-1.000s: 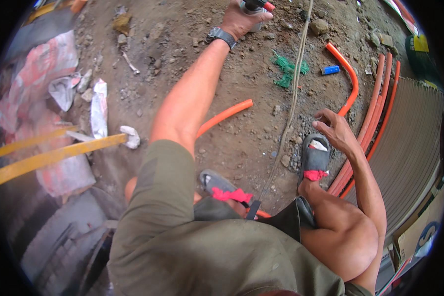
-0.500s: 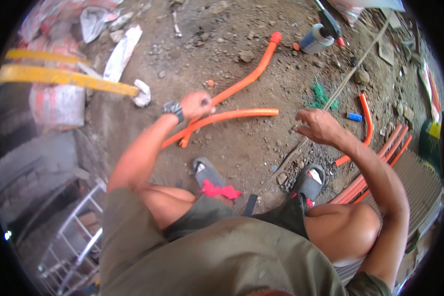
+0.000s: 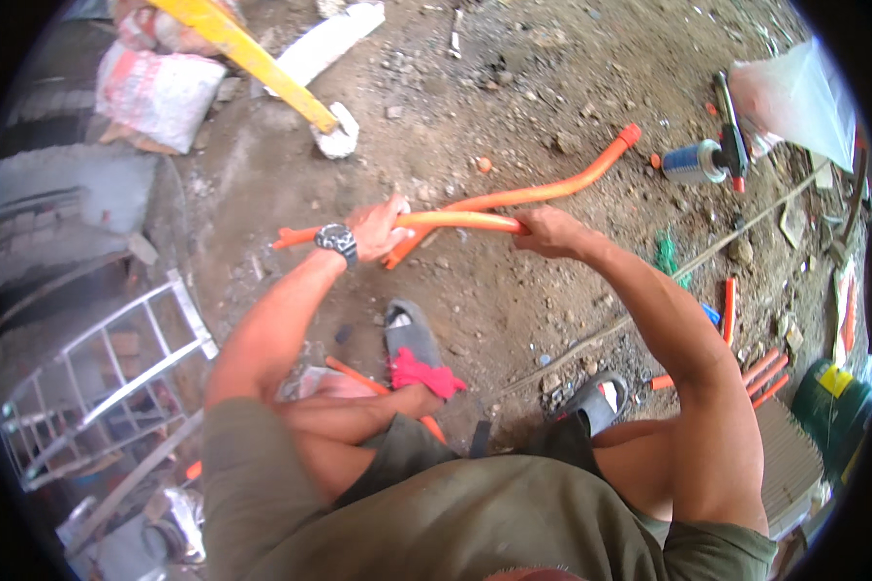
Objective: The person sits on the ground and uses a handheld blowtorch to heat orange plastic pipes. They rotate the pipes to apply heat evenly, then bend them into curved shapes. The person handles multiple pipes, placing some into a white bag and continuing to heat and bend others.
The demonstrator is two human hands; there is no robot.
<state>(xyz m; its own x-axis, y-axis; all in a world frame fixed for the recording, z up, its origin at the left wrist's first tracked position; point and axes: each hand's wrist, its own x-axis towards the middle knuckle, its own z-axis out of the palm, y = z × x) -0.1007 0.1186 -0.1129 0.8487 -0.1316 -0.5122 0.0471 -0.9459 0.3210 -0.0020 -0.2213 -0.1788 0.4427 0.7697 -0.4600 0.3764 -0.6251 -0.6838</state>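
Both my hands are on an orange plastic pipe (image 3: 460,221), which runs roughly level from left to right above the dirt. My left hand (image 3: 376,230), with a watch on its wrist, closes round the pipe towards its left part. At the right end of the pipe, my right hand (image 3: 552,232) grips with bent fingers. A second orange pipe (image 3: 576,181), bent and with a wider collar at its far end, lies on the ground behind and partly under the held one.
A blow torch on a gas canister (image 3: 693,163) lies far right beside a plastic bag (image 3: 799,97). More orange pipes (image 3: 765,373) lie right. A yellow bar (image 3: 252,53) slants in at far left, near filled sacks (image 3: 155,97). A metal ladder-like frame (image 3: 116,378) stands left.
My right hand has gone from empty to gripping the pipe's right end. My left hand now holds the pipe too, and its left end has swung up. The whole view has shifted.
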